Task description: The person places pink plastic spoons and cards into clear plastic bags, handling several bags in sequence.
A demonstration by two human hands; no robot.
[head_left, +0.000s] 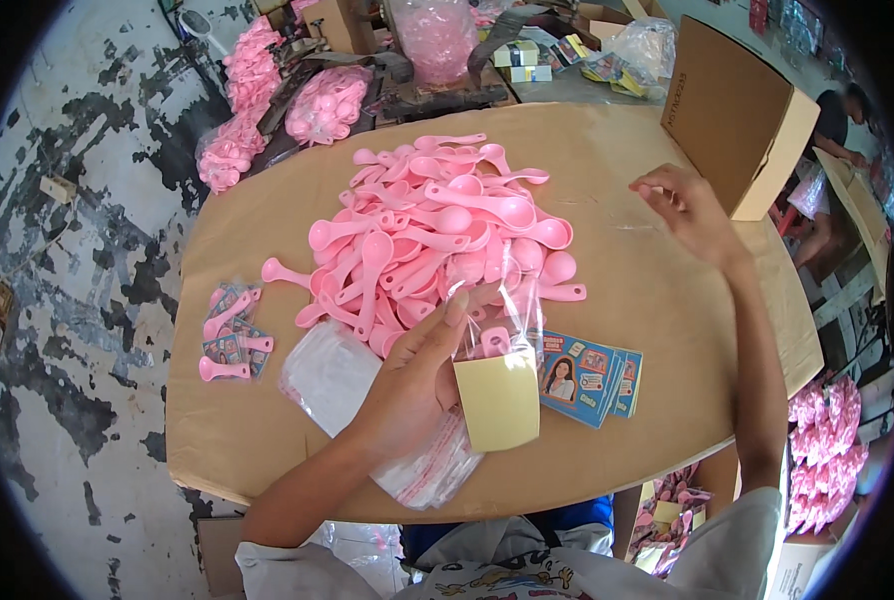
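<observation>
The brown-covered table (667, 410) curves around the person; its left strip and the broad area right of the spoons have open room. A heap of pink spoons (452, 220) fills its middle. A brown carton (727, 120) stands at the right far edge. The left hand (417, 365) pinches a clear bag (523, 335) between thumb and fingers, just in front of the heap. The right hand (692, 205) hangs near the carton, fingers loosely bent and apart, with nothing visible in them. The bag is glossy, creased and see-through; a plain pale-yellow card (497, 405) fills its lower part, slightly bowed, with straight edges. Above the card shows a pink handle end (495, 342) with a hole.
</observation>
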